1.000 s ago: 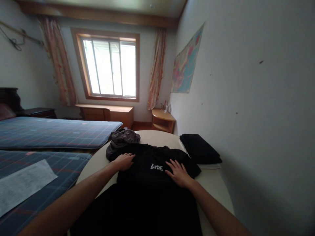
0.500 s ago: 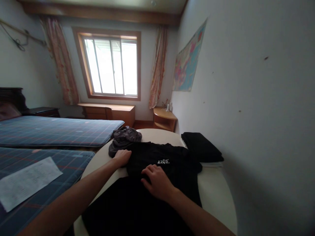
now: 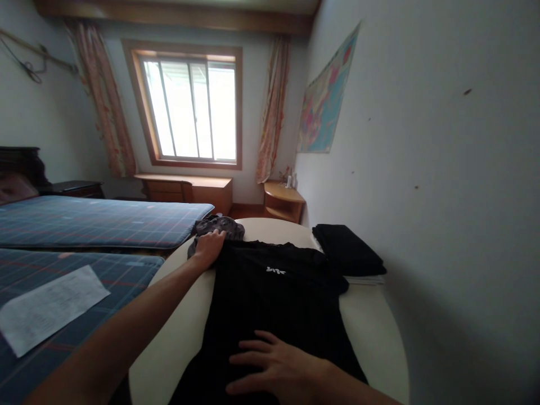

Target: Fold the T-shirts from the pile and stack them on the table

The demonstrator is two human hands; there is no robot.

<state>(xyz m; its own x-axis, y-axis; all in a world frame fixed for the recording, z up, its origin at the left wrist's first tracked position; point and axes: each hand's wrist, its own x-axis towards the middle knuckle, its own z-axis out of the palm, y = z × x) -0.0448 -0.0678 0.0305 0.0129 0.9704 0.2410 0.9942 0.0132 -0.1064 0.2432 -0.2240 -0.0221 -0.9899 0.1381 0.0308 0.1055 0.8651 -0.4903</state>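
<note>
A black T-shirt point(image 3: 278, 304) with small white lettering on its chest lies spread over a round cream table point(image 3: 375, 326), its collar toward the far side. At the shirt's far left shoulder, my left hand point(image 3: 210, 247) is closed on the fabric, right beside a crumpled dark grey garment point(image 3: 228, 228). My right hand point(image 3: 274, 365) rests on the lower body of the shirt with its fingers spread. The shirt's near end runs out of the bottom of the view.
Folded black clothing point(image 3: 350, 250) is stacked on white cloth at the table's right edge, near the wall point(image 3: 464, 225). Left of the table are blue plaid mattresses point(image 3: 126, 222), one bearing a paper sheet point(image 3: 50, 309). Beyond stand a desk point(image 3: 206, 188) and a corner shelf point(image 3: 284, 194).
My left hand has moved slightly farther away at the shirt's shoulder. My right hand has slid toward me, fingers spreading, and the shirt's left side now lies straighter, baring more table.
</note>
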